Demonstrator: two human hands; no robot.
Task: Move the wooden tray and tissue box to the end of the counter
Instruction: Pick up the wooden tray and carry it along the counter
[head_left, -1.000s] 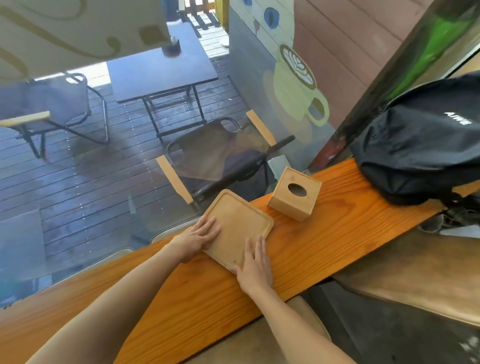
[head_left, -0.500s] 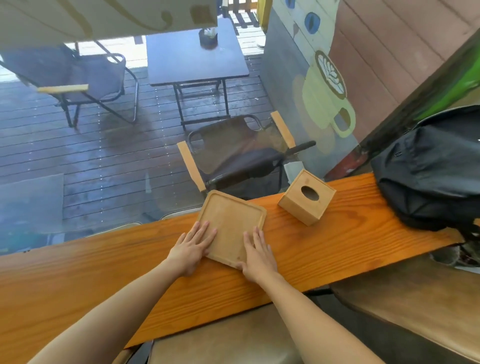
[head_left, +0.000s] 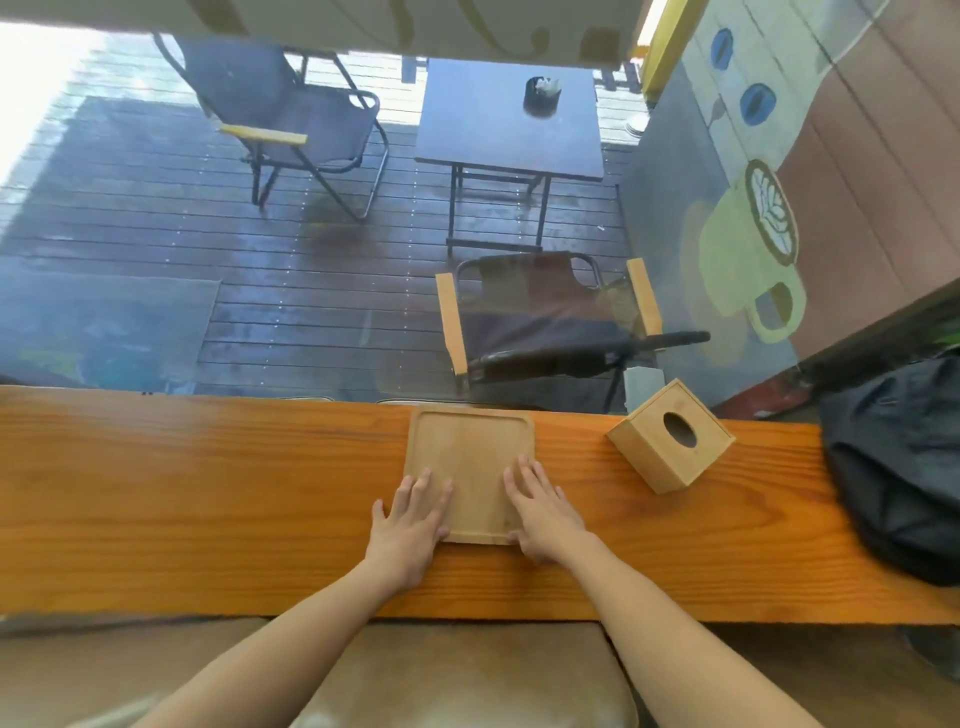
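Rightward, tissue box (head_left: 671, 435) & black backpack (head_left: 898, 467) flank tray (head_left: 469, 462).

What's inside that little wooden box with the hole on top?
The tissue box shows only darkness through its oval hole. No tissue pokes out, and its wooden walls hide whatever is inside, so I cannot tell whether it holds tissues.

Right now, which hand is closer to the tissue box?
Right. The right hand rests on the wooden tray's near right corner, nearer the tissue box; the left hand is at the tray's far side.
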